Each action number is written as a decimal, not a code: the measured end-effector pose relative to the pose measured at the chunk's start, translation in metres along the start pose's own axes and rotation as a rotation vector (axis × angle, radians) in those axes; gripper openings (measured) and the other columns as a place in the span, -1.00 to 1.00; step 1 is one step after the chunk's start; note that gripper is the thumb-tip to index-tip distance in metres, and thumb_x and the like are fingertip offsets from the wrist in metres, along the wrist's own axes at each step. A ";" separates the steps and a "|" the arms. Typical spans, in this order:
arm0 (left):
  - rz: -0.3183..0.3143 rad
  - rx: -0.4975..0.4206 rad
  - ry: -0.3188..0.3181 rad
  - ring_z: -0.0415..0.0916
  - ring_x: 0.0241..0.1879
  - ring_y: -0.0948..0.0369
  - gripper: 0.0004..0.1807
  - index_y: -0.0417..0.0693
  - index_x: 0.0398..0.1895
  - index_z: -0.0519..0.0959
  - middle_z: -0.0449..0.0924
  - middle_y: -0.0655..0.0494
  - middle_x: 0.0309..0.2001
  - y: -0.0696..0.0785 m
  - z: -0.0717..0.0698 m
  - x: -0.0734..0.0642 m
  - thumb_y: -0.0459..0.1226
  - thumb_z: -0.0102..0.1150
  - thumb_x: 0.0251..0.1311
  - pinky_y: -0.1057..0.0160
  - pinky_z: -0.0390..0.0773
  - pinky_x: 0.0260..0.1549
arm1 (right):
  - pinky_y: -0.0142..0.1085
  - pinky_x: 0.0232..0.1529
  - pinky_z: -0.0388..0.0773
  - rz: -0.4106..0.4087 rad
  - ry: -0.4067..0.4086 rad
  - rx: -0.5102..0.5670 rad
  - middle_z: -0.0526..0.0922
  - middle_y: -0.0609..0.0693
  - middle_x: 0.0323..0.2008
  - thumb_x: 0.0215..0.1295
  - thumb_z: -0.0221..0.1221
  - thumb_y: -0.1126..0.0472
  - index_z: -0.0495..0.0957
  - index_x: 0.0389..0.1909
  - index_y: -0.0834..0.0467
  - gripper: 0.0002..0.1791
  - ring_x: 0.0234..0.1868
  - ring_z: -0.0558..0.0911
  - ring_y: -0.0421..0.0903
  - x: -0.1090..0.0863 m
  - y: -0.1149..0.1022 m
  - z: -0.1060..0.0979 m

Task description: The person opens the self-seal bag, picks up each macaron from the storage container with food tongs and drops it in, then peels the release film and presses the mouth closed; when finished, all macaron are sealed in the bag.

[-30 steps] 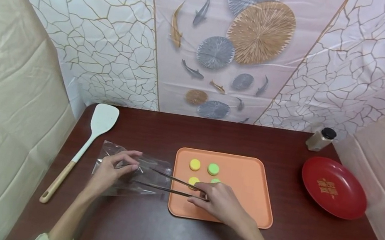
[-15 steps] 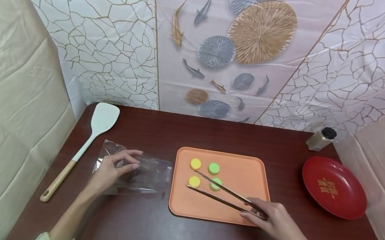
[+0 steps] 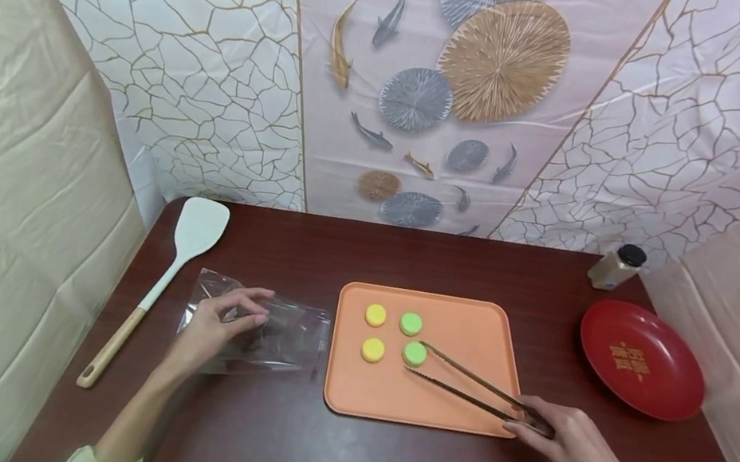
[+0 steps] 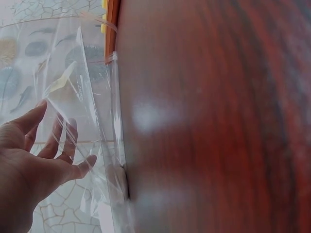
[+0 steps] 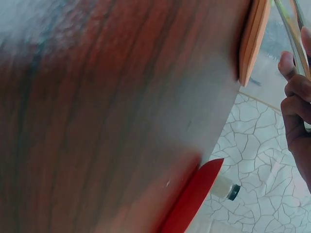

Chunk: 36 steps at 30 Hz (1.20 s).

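My right hand [image 3: 572, 441] grips a pair of metal tongs [image 3: 471, 392] near their joined end. The spread tips lie on either side of the nearer green macaron [image 3: 414, 354] on an orange tray [image 3: 471, 328]; whether they touch it I cannot tell. Another green macaron [image 3: 410, 324] and two yellow macarons, one farther [image 3: 375, 315] and one nearer [image 3: 373, 350], sit beside it. On the left, my left hand [image 3: 217, 326] holds up a clear plastic bag [image 3: 295, 336] with bent fingers. In the left wrist view, the film [image 4: 90, 92] stretches across the spread fingers.
A white spatula [image 3: 190, 239] with a wooden handle lies at the far left. At the right are a red plate [image 3: 670, 375] and a small jar with a black lid [image 3: 614, 268]. A patterned cloth wall [image 3: 234, 80] borders the table's back edge.
My right hand has drawn the tongs rightward, away from the plastic bag, and their tips now stand around the nearer green macaron. The left hand and bag have stayed in place.
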<state>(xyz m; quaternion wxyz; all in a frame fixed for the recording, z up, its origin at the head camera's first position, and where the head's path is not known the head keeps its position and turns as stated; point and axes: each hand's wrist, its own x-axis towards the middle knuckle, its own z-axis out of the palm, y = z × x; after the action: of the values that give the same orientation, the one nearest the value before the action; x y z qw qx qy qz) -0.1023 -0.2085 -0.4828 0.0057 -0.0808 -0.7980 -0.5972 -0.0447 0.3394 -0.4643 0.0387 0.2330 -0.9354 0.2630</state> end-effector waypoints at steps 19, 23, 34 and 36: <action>-0.009 -0.022 -0.001 0.44 0.53 -0.14 -0.80 -0.40 -0.05 0.75 0.71 -0.15 0.32 0.001 -0.001 0.000 -0.38 0.43 0.42 -0.41 0.18 0.60 | -0.61 -0.37 0.40 -0.086 0.064 -0.034 0.68 -0.45 -0.40 0.16 0.62 0.25 0.84 -0.05 0.11 -0.68 -0.42 0.46 -0.51 0.003 -0.010 0.006; -0.009 -0.023 -0.003 0.45 0.53 -0.14 -0.80 -0.40 -0.04 0.74 0.70 -0.18 0.33 0.000 -0.001 0.000 -0.38 0.42 0.43 -0.46 0.15 0.60 | -0.60 -0.39 0.43 -0.061 0.037 0.044 0.70 -0.41 -0.41 0.23 0.59 0.25 0.83 -0.06 0.06 -0.73 -0.44 0.50 -0.49 0.012 -0.021 0.006; -0.003 -0.025 -0.003 0.47 0.51 -0.12 -0.85 -0.36 -0.07 0.75 0.68 -0.24 0.35 0.003 -0.002 -0.001 -0.40 0.42 0.42 -0.47 0.14 0.60 | -0.51 -0.48 0.40 -0.143 -0.040 0.103 0.45 -0.46 -0.52 0.32 0.55 0.18 0.72 -0.22 -0.13 -0.81 -0.49 0.39 -0.50 0.057 -0.054 0.028; -0.007 -0.024 -0.005 0.45 0.53 -0.11 -0.85 -0.35 -0.08 0.76 0.68 -0.23 0.35 0.003 -0.002 -0.001 -0.40 0.42 0.42 -0.45 0.14 0.60 | -0.53 -0.50 0.38 -0.166 -0.038 0.116 0.44 -0.45 -0.53 0.33 0.54 0.18 0.70 -0.24 -0.13 -0.81 -0.50 0.37 -0.50 0.065 -0.059 0.035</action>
<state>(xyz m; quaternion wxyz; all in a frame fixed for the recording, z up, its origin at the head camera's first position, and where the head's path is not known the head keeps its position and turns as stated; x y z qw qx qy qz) -0.1006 -0.2095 -0.4791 0.0007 -0.0797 -0.7910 -0.6066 -0.0734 0.2504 -0.4537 0.0291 0.3167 -0.8966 0.3080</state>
